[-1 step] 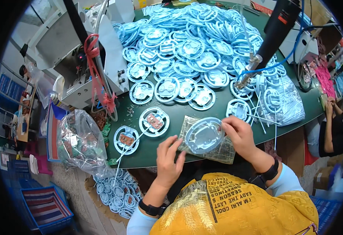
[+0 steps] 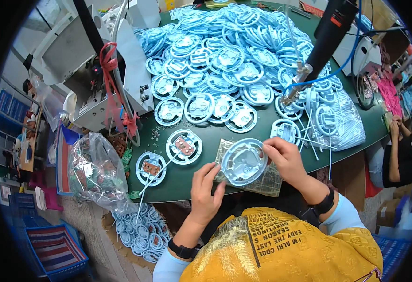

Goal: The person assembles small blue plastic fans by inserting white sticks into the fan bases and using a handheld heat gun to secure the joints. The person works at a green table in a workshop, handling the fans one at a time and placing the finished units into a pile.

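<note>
Pinching a pale-blue ring (image 2: 244,162) by its right rim in the right hand (image 2: 286,162), clamping thumb and fingers on the edge, holding it over the brown wrapped pad (image 2: 269,184); hovering just left of the pad with the left hand (image 2: 206,192), parting fingers and thumb, too near the ring's left rim to tell whether touching. Probably going best by gripping only the outer rim, leaving the moulded middle uncovered, and bracing lightly from the left against tipping. Seeing, left of the pad on the green table (image 2: 175,188), two boarded rings (image 2: 150,168) with thin white rods (image 2: 161,173) slanting across, possibly catching a wrist. Facing, beyond the pad, a big heap of blue rings (image 2: 229,56), leaving little room that way. Meeting, beyond and right of the pad, a black hanging tool (image 2: 333,37), perhaps hindering reaching, plus loose white sticks (image 2: 316,127) and a clear plastic bundle (image 2: 351,122).
</note>
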`<control>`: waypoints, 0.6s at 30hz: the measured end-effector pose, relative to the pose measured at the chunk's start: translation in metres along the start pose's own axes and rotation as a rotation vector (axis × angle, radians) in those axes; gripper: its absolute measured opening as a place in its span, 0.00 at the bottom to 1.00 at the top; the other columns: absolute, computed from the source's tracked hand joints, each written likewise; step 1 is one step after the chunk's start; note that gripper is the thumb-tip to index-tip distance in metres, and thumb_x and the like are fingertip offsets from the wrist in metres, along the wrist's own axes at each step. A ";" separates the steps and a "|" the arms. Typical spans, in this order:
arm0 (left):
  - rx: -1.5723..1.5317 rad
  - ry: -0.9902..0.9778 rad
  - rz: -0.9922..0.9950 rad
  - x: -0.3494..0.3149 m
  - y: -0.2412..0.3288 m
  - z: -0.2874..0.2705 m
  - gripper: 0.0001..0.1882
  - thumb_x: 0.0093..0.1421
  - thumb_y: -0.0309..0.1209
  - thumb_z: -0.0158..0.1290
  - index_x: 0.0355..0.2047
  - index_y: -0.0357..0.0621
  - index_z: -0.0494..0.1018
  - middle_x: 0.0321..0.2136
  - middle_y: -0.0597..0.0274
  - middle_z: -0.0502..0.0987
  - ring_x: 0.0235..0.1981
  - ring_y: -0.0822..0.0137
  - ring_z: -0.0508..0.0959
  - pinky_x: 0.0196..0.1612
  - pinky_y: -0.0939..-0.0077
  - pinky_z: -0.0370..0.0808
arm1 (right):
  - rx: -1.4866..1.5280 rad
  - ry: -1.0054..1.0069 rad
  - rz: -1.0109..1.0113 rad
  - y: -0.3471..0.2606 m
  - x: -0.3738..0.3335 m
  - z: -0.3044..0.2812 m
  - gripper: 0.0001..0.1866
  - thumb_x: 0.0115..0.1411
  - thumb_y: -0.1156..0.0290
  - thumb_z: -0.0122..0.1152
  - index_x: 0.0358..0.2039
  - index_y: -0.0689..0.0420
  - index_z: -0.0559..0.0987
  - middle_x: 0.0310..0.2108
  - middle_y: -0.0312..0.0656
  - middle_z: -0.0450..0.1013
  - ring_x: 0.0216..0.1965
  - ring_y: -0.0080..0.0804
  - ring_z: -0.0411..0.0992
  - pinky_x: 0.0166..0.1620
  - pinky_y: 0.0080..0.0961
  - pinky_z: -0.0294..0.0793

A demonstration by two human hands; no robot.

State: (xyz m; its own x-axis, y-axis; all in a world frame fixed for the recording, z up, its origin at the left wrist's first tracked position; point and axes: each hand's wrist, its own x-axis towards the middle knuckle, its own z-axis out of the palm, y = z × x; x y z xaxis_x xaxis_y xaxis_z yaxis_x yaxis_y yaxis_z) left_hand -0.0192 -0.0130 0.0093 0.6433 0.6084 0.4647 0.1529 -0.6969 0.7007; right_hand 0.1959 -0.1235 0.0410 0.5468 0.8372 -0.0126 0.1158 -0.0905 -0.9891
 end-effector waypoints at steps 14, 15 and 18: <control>0.472 -0.057 -0.172 0.056 -0.079 -0.053 0.34 0.53 0.36 0.63 0.58 0.38 0.66 0.57 0.43 0.68 0.57 0.45 0.67 0.59 0.56 0.64 | -0.818 -0.258 -0.766 0.008 -0.018 -0.019 0.12 0.49 0.76 0.67 0.35 0.59 0.77 0.36 0.42 0.73 0.30 0.39 0.73 0.32 0.31 0.74; 0.463 -0.121 -0.213 0.067 -0.088 -0.056 0.32 0.53 0.36 0.63 0.57 0.38 0.67 0.55 0.44 0.70 0.56 0.46 0.68 0.58 0.57 0.65 | -0.870 -0.292 -0.741 0.013 -0.022 -0.022 0.12 0.49 0.76 0.67 0.35 0.59 0.77 0.37 0.42 0.73 0.31 0.38 0.73 0.32 0.31 0.74; 0.508 -0.287 -0.298 0.099 -0.097 -0.054 0.26 0.53 0.35 0.62 0.51 0.37 0.74 0.45 0.48 0.77 0.48 0.51 0.74 0.52 0.61 0.70 | -0.909 -0.314 -0.635 0.022 -0.032 -0.023 0.16 0.48 0.69 0.69 0.37 0.58 0.76 0.41 0.44 0.71 0.36 0.40 0.73 0.37 0.33 0.74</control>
State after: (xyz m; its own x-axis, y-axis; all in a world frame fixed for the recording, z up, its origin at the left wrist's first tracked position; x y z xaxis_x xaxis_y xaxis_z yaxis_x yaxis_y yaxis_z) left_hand -0.0112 0.1355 0.0166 0.6825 0.7267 0.0777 0.6457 -0.6493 0.4018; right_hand 0.2000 -0.1650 0.0232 -0.0400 0.9568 0.2879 0.9211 0.1470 -0.3604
